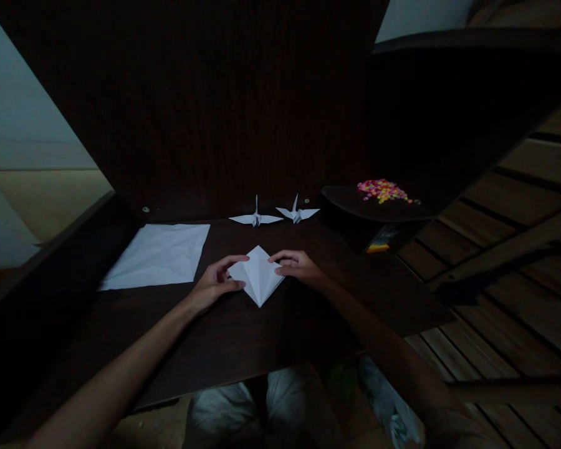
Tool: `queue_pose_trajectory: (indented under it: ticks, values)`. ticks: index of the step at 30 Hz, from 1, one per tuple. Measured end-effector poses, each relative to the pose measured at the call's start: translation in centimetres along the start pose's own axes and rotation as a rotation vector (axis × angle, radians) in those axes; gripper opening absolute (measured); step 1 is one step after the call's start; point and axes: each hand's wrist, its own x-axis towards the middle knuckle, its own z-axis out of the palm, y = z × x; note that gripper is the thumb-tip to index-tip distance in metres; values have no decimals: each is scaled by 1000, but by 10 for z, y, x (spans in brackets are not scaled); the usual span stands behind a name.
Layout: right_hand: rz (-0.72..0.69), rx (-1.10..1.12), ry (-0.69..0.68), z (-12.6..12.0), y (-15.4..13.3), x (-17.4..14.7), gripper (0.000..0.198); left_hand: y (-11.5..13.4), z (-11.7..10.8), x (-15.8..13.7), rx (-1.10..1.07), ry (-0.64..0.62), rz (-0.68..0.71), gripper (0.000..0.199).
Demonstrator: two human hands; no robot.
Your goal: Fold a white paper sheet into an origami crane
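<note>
A white sheet of paper folded into a diamond (258, 277) is held between my two hands, low over the dark desk, with a crease down its middle. My left hand (216, 279) pinches its left corner, thumb below and fingers above. On the opposite corner, my right hand (300, 265) grips with thumb and forefinger. Behind the diamond stand two white origami cranes, a left crane (256, 218) and a right crane (297, 214), wings spread. Whether the diamond touches the desk I cannot tell.
Creased white paper (159, 255) lies flat at the desk's left. On a rounded shelf (341, 201) to the right sits a pile of small colourful pieces (383, 189). A dark upright panel (215, 112) closes off the back of the desk (191, 355). Wooden slats (505, 330) run along the right.
</note>
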Motion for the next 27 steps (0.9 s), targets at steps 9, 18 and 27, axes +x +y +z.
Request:
queue_pose_trajectory:
  ticks: [9, 18, 27]
  values:
    - [-44, 284, -65, -2, -2, -1, 48, 9, 3, -2, -212, 11, -21, 52]
    - [-72, 197, 15, -4, 1, 0, 52, 7, 0, -1, -73, 30, -61, 62]
    - [-331, -669, -22, -9, 11, 1, 42, -3, -11, 0, 816, -21, 213, 38]
